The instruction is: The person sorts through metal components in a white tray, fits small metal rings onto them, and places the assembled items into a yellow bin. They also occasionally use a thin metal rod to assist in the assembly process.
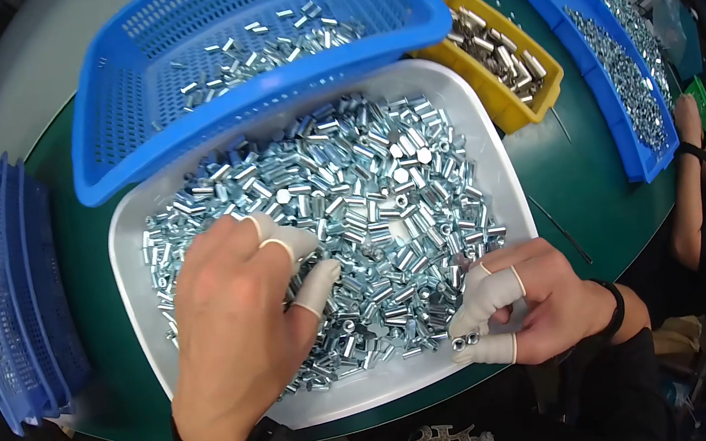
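A white tray (509, 166) is full of small shiny metal sleeves (347, 177), lying loose in all directions. Over the tray's left part is my left hand (242, 289), with white finger cots on the thumb and fingers. Its thumb and forefinger stand slightly apart just above the pile, and I see nothing between them. At the tray's near right corner, my right hand (524, 300), also in finger cots, pinches two metal sleeves (465, 342) side by side, their hollow ends showing.
A perforated blue basket (264, 85) with some sleeves rests over the tray's far edge. Beyond are a yellow bin (526, 113) of metal cylinders and a blue tray (552, 2) of small parts. Stacked blue baskets (15, 292) stand left. Another person's hand (689, 121) is at right.
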Motion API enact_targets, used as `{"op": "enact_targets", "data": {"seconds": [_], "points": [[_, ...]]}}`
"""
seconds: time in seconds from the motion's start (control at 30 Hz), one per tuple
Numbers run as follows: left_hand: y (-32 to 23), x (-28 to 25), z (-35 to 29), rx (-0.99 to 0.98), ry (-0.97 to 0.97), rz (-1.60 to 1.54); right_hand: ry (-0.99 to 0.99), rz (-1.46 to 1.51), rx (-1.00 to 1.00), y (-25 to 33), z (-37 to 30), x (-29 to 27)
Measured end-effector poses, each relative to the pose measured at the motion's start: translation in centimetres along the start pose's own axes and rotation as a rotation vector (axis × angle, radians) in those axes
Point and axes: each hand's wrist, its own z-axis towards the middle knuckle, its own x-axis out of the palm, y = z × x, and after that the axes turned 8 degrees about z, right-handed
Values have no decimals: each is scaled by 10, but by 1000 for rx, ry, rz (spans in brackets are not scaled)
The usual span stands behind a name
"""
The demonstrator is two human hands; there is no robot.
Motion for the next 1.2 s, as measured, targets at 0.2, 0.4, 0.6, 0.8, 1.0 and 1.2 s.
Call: {"op": "enact_targets", "data": {"seconds": [0.2, 0.4, 0.6, 0.8, 1.0, 1.2], "points": [[5, 5, -5, 60, -27, 1, -197, -173, -13, 42, 30, -16], [3, 8, 0, 98, -11, 8, -489, -477, -84, 59, 140, -68], [6, 13, -2, 127, -102, 7, -558, -461, 14, 57, 155, -63], [-14, 0, 4, 265, -446, -299, -278, 14, 34, 50, 87, -4], [-14, 6, 1, 306, -553, -306, -242, 297, 191, 44, 68, 16], [-31, 10, -3, 215, -513, -281, -247, 433, -7, 20, 57, 19]]}}
